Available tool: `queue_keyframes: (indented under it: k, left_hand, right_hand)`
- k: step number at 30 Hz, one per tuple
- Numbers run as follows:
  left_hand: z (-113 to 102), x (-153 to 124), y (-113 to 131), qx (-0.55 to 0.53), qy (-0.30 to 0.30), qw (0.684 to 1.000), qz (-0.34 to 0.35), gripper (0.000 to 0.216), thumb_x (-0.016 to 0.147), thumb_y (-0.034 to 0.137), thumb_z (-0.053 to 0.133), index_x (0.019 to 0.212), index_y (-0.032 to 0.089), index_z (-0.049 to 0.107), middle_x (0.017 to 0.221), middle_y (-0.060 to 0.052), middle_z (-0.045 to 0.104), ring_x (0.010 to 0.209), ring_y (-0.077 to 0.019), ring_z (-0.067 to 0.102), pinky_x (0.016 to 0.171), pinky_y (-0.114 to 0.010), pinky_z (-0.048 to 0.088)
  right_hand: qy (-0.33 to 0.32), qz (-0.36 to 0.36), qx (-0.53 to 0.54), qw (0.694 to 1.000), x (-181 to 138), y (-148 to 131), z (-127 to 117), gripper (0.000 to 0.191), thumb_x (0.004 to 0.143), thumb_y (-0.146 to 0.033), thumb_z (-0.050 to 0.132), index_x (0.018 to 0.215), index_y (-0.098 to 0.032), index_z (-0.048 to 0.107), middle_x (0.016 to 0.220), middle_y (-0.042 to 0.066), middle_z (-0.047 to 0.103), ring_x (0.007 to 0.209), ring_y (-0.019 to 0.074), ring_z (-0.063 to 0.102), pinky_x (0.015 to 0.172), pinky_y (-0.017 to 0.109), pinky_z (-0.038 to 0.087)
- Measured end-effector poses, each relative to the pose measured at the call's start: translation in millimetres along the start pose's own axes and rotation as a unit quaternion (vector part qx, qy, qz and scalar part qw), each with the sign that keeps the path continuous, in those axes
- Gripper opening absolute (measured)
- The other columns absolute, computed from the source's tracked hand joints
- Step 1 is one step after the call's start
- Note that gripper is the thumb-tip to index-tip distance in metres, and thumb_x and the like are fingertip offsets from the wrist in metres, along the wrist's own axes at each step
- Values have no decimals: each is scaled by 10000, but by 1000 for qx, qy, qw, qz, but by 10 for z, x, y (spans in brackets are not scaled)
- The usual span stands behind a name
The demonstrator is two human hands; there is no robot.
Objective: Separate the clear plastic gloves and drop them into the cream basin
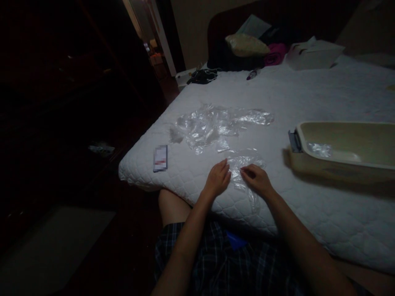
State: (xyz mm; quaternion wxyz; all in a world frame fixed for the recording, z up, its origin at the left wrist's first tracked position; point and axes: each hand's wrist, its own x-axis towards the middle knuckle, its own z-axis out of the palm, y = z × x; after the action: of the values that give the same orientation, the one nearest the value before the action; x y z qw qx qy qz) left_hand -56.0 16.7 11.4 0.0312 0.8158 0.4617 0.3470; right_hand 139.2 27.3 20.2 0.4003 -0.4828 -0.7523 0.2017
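Note:
A clear, crinkled plastic bag (239,162) lies on the white quilted bed (191,181) in front of me. My left hand (218,177) rests at the bag's left edge, fingers stretched forward and thumb apart. On the other side, my right hand (256,179) pinches the plastic between thumb and fingertips. A loose strip of the plastic trails toward the bed's near edge. Just beyond is a spread-out heap of similar clear bags (203,125).
A phone (160,158) lies left on the bed. To the right stands a cream plastic bin (345,162) with a grey latch and some clear plastic inside. A white box (314,54), a cushion (247,45) and a magenta roll (275,54) sit by the headboard.

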Motion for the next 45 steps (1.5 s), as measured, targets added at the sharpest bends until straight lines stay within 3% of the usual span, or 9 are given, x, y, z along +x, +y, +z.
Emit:
queue_keyframes:
  k: [3,7,12,18,23,25,31,40,45]
  left_hand:
    - [-27,-18,29,23,21,999,10,324,885,262,428,1169,119,490,1340,-171,433,1219,-237,440,977,-434,426]
    - [-56,-89,76,34,58,996,59,277,857,216,454,1109,125,522,1228,-167,531,1163,-244,493,920,-431,470]
    - [-71,-145,114,27,38,988,150,220,830,204,495,1008,109,582,1041,-135,637,1071,-238,564,884,-391,501]
    - [-53,-141,90,4,37,992,118,203,804,210,498,953,127,608,1037,-134,644,1053,-232,579,884,-401,503]
    - [-22,-167,44,-20,38,994,101,312,713,165,486,999,120,603,1097,-142,623,1060,-240,574,881,-411,505]
    - [-12,-176,26,-27,35,994,97,344,688,154,471,1005,127,603,1119,-136,615,1070,-241,568,881,-421,505]
    - [6,-182,2,-32,23,996,78,361,697,115,451,1026,132,598,1140,-132,609,1076,-222,566,898,-415,498]
    - [-24,-167,28,-30,9,997,67,352,721,116,454,1042,144,598,1138,-126,610,1078,-222,561,903,-425,494]
    - [-27,-163,35,-34,34,995,86,331,722,101,473,1025,112,607,1106,-143,622,1056,-217,573,902,-387,498]
  right_hand:
    - [1,-25,-18,1000,11,-33,-10,182,816,-347,525,807,-192,618,746,36,597,685,166,556,644,303,452]
    - [10,-51,-56,997,3,-40,2,176,836,-310,500,797,-184,616,735,40,587,693,166,553,657,301,449]
    - [16,-75,-89,993,-15,-30,27,168,848,-290,490,845,-181,618,754,46,593,713,169,555,676,303,452]
    - [100,-86,-82,988,-22,-67,1,131,839,-245,508,907,-179,598,831,58,607,727,160,571,678,295,474]
    - [167,-124,-108,972,-127,-125,-81,151,811,-198,528,949,-183,586,822,57,622,701,166,569,667,310,472]
    - [145,-150,-122,970,-208,-180,-122,162,803,-185,533,956,-178,585,826,62,634,739,179,576,701,324,466]
    - [-16,-193,-208,959,-424,-394,-180,218,791,-198,537,993,-148,601,882,94,641,805,214,556,728,351,429]
    - [-22,-222,-267,938,-394,-409,-101,229,853,-156,470,1028,-162,618,962,104,649,863,212,551,745,341,396]
    - [-24,-226,-265,937,-371,-360,-48,228,849,-166,476,1015,-186,631,953,106,652,863,217,556,749,352,400]
